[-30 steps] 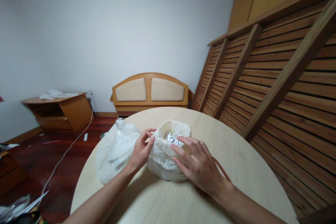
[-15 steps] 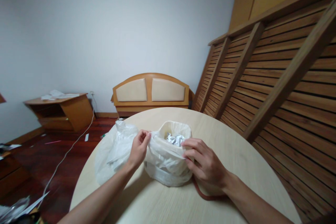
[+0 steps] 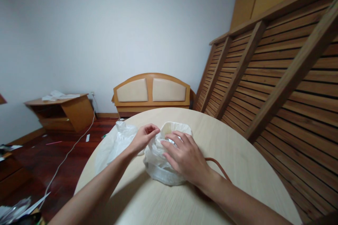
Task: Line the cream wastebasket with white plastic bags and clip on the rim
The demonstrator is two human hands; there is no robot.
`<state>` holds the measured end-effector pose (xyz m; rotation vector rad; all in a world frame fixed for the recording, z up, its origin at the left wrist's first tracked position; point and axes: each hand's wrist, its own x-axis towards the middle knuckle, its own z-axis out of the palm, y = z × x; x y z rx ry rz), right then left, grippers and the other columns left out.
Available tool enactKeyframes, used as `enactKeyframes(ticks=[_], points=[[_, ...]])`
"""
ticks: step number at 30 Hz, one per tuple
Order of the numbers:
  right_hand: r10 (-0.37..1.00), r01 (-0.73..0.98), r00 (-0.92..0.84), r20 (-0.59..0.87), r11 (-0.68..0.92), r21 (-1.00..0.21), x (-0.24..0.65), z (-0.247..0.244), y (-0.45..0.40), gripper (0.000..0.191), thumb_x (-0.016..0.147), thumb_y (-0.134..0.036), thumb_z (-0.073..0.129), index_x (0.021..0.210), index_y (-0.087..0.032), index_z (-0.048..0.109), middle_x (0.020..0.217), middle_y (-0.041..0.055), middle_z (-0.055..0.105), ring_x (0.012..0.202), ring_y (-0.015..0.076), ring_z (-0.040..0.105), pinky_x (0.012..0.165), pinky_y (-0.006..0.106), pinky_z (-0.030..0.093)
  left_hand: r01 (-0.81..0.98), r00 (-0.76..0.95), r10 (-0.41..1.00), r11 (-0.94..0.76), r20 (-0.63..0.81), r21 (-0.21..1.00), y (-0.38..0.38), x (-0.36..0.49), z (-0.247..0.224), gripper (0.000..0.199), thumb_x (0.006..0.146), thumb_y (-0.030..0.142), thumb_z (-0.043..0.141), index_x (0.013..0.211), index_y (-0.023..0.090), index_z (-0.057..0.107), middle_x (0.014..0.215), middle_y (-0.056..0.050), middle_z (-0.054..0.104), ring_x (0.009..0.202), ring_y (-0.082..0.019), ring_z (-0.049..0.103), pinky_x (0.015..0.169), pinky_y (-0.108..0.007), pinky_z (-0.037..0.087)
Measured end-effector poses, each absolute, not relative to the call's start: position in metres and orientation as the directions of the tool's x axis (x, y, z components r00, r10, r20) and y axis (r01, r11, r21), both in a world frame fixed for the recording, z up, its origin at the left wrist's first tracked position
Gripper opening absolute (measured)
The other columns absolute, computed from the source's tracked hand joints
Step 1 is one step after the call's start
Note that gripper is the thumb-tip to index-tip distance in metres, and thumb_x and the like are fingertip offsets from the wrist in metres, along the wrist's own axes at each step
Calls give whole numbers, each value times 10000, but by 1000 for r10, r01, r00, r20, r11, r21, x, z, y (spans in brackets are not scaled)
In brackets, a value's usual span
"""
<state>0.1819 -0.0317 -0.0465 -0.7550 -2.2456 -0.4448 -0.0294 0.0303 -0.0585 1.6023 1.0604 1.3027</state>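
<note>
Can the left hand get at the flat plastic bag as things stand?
Probably yes: the left hand is by the open bag's rim, close beside the flat plastic bag, with no visible obstacle between.

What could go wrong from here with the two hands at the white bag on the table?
The thin-looking plastic might tear if the left hand, at the rim of the white bag, pulls hard.

The right hand partly covers the opening, so its fingers could snag the crumpled contents unseen.

The brown strap curves beside the right forearm, which might catch it.
</note>
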Motion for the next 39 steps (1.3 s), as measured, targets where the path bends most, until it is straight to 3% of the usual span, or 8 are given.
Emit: enactKeyframes(ticks=[7, 12, 18, 22, 25, 31, 36, 39], points=[[328, 621, -520, 789, 779, 86, 183, -51, -21, 51, 922, -230, 643, 939, -232, 691, 919, 39, 718, 935, 217, 592, 810, 353, 424, 164, 241, 915, -368, 324, 915, 41, -33, -51, 405, 713, 525, 752, 798, 147, 635, 720, 1, 624, 650, -119, 545, 622, -230, 438], [176, 435, -550, 816, 895, 100, 190, -51, -25, 95, 973, -185, 552, 934, -190, 638, 1011, 21, 740, 1053, 198, 619, 937, 369, 421, 255, 36, 889, -450, 457, 856, 51, -23, -56, 332, 730, 473, 721, 770, 153, 642, 706, -9, 641, 637, -130, 559, 606, -240, 452], [24, 304, -669, 742, 921, 244, 198, -63, -25, 268, 1038, -149, 384, 918, -204, 617, 844, -9, 741, 1025, 154, 644, 1054, 373, 373, 303, -93, 868, -442, 487, 845, 57, -11, -78, 251, 774, 413, 649, 788, 162, 646, 776, -31, 663, 665, -149, 574, 626, -262, 466], [56, 355, -700, 712, 893, 278, 196, -64, -27, 172, 1013, -229, 468, 1047, -202, 635, 988, 11, 748, 1065, 182, 620, 1046, 375, 393, 297, -141, 867, -423, 477, 856, 47, -12, -87, 279, 817, 439, 605, 834, 162, 635, 798, -39, 664, 707, -166, 597, 664, -283, 490], [72, 426, -721, 689, 830, 359, 190, -63, -29, 235, 1002, -241, 489, 1193, -190, 615, 1166, 43, 715, 1183, 206, 569, 1071, 384, 384, 257, -146, 858, -448, 493, 856, 33, -15, -90, 330, 895, 470, 509, 997, 174, 612, 969, -64, 667, 822, -180, 620, 732, -306, 514], [84, 477, -771, 632, 734, 484, 179, -75, -24, 176, 972, -181, 519, 899, -175, 678, 1014, 66, 733, 1225, 236, 541, 1081, 408, 369, 225, 9, 873, -476, 487, 850, 8, -12, -119, 324, 835, 304, 596, 1132, 183, 556, 1038, -69, 655, 892, -197, 633, 810, -340, 530], [126, 415, -845, 519, 767, 489, 178, -83, -29, 181, 973, -180, 511, 951, -149, 688, 1094, 105, 725, 1375, 256, 423, 1160, 445, 291, 245, 25, 929, -363, 368, 899, 10, -13, -137, 258, 764, 277, 646, 1003, 188, 601, 951, -57, 679, 854, -223, 654, 787, -374, 553], [173, 383, -875, 452, 818, 429, 179, -85, -36, 229, 998, -186, 460, 1053, -134, 676, 1110, 111, 727, 1345, 243, 463, 1185, 441, 264, 216, -140, 889, -402, 436, 890, 7, -17, -124, 311, 886, 337, 529, 1159, 190, 554, 1178, -105, 634, 1050, -248, 638, 919, -438, 523]])
